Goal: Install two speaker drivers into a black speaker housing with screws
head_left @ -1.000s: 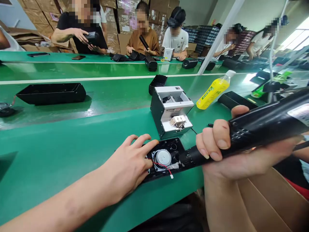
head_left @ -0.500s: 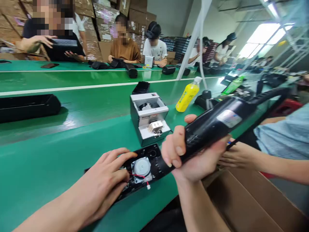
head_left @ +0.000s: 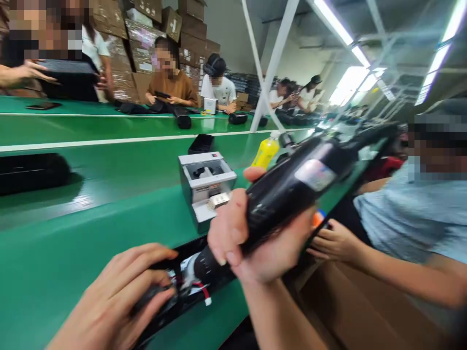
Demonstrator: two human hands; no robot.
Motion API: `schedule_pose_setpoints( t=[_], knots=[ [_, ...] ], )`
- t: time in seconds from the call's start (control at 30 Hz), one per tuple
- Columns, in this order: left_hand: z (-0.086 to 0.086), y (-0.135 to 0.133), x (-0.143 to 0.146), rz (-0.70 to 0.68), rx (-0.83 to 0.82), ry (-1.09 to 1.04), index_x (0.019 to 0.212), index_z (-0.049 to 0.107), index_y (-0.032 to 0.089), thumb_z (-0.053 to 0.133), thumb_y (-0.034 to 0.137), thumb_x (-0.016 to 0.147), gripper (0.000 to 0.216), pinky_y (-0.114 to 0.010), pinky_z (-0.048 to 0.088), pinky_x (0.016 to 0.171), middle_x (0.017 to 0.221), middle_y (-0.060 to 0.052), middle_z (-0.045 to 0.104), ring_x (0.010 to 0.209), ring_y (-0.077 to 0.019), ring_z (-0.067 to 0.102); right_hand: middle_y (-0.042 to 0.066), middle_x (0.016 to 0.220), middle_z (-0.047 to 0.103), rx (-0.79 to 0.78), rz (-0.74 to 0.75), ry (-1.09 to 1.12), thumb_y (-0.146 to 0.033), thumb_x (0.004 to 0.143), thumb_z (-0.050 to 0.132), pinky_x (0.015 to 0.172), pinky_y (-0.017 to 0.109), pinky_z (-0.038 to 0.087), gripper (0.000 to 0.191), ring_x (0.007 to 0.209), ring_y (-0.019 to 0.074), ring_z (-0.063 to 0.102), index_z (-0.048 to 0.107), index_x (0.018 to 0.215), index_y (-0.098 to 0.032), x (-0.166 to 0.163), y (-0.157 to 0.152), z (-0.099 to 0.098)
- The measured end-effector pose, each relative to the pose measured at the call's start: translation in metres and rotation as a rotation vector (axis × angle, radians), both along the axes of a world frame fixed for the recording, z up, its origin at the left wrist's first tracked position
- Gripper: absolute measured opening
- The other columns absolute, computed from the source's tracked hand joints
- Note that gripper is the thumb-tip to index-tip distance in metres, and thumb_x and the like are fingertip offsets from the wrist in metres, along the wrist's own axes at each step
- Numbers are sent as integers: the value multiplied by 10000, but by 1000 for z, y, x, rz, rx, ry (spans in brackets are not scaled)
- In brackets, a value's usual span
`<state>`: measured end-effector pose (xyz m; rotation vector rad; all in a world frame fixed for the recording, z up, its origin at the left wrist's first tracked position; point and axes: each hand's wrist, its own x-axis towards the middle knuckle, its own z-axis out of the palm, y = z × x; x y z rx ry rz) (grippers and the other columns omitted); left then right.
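My right hand [head_left: 251, 238] is wrapped round a black electric screwdriver [head_left: 292, 189], whose tip points down-left onto a black speaker panel [head_left: 171, 291] lying at the near edge of the green table [head_left: 91, 223]. A round silver speaker driver [head_left: 188, 274] with red wires [head_left: 202, 290] shows in the panel, partly behind the tool. My left hand [head_left: 120, 296] presses on the panel's left part with its fingers curled over it.
A grey screw feeder box [head_left: 204, 187] stands just behind the panel, a yellow bottle [head_left: 265, 151] to its right. A long black housing [head_left: 32, 172] lies at the left. A co-worker's hand [head_left: 333, 243] reaches in from the right over a cardboard box [head_left: 357, 311]. Other people sit across the far table.
The view has swung right and tilted up. My right hand has brought the screwdriver lower over the speaker driver, and my left hand has slid left along the panel.
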<state>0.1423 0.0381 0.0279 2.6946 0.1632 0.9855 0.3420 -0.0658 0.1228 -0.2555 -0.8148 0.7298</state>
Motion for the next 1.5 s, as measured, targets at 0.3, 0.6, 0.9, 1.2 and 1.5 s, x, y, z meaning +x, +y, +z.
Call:
schedule_pose_setpoints(
  t=[0.3,0.6,0.9,1.2,1.5],
  knots=[
    [15,-12,-3,-58,-95,114,1079,589,219,658,189,1055,78,-339,413,1085,1304,-28,686,1283,-163,559,-51,547,626,-133,-2,-20,-660,896,798,338,208,454,384,347,122,522,811,979,-285,-5,-4,17],
    [17,-12,-1,-69,-130,100,1056,584,220,671,173,1045,99,-346,390,1085,1299,-18,694,1269,-160,562,-66,531,612,-179,-32,-60,-731,822,830,303,227,371,419,323,124,490,809,952,-334,-9,-1,18],
    [21,-16,0,-75,-159,104,1062,578,226,676,166,1038,117,-369,400,1084,1296,-14,700,1272,-171,565,-57,549,628,-154,0,-35,-705,852,821,325,213,436,422,331,115,494,814,985,-305,-8,-2,16],
    [20,-13,-1,-106,-223,146,1059,613,249,654,190,1048,73,-384,447,1083,1329,-11,708,1271,-187,594,-36,584,655,-96,75,27,-578,884,848,370,200,492,363,361,109,507,815,1037,-250,-7,1,6],
    [28,-15,-2,-137,-270,222,1135,671,269,732,307,1015,140,-423,441,1106,1368,-6,714,1323,-219,575,-22,591,636,-136,100,-49,-638,913,792,352,211,469,417,353,116,504,815,1068,-252,-6,-1,-6]
  ],
)
